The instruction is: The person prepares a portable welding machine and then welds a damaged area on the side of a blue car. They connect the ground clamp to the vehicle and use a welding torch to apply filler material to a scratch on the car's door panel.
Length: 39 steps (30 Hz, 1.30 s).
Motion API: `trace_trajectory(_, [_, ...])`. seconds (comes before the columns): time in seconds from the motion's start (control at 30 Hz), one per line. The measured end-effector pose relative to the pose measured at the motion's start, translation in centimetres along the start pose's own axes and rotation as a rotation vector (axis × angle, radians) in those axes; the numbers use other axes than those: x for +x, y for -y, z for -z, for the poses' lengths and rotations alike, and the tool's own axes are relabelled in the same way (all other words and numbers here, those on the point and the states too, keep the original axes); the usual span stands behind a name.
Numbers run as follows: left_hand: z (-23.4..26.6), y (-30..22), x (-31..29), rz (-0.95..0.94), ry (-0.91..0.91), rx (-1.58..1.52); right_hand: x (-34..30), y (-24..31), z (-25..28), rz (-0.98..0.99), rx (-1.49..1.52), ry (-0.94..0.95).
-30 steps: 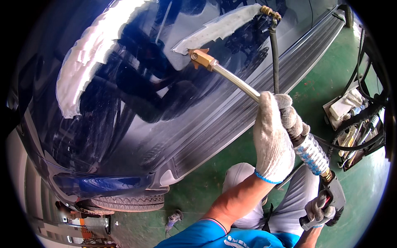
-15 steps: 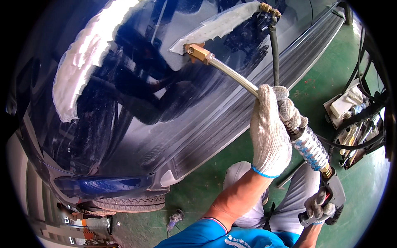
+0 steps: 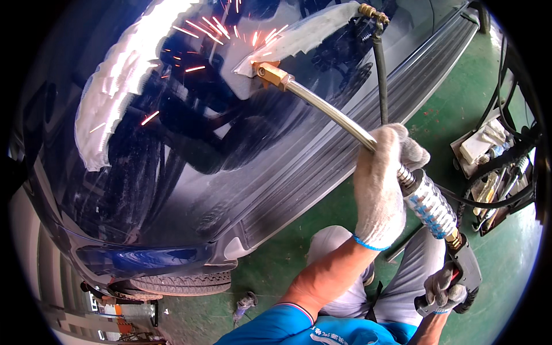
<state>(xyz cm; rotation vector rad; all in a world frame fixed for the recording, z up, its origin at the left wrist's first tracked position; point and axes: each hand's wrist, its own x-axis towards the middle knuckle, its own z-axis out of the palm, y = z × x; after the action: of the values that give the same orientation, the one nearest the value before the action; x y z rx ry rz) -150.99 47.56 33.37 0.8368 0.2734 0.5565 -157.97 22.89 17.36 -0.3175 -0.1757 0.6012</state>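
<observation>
Right hand (image 3: 444, 292), grey knit glove, wrapped round the black pistol grip (image 3: 468, 276). Left hand (image 3: 382, 187), white knit glove, clamped on the steel shaft (image 3: 333, 112) ahead of the ribbed chrome barrel (image 3: 428, 204). Beyond it, brass tip (image 3: 270, 73) touches the sanded patch (image 3: 293, 43) on the dark-blue car panel (image 3: 172, 172); sparks (image 3: 201, 29) now, none earlier. Green floor (image 3: 460, 103).

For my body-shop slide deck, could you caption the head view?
Gloved left hand and right hand press a brass-tipped welding tool against a dark blue car panel, throwing sparks.
</observation>
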Motion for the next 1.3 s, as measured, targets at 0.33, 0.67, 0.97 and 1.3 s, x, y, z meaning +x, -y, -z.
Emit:
trace_trajectory(0.33, [0.2, 0.0, 0.6, 0.084, 0.16, -0.018, -0.4, -0.3, -0.3, 0.006, 0.027, -0.068])
trace_trajectory(0.67, [0.2, -0.2, -0.4, -0.046, 0.041, 0.006, -0.6, 0.3, 1.3, -0.02, 0.038, 0.025])
trace_trajectory(0.97, [0.8, -1.3, 2.2, 0.217, 0.935, -0.976, -4.0, 0.4, 2.6, 0.261, -0.821, -0.038])
trace_trajectory(1.3, [-1.0, -3.2, 1.6, -0.665, 0.54, 0.976, 0.1, -2.6, 2.3, -0.117, 0.642, 0.37])
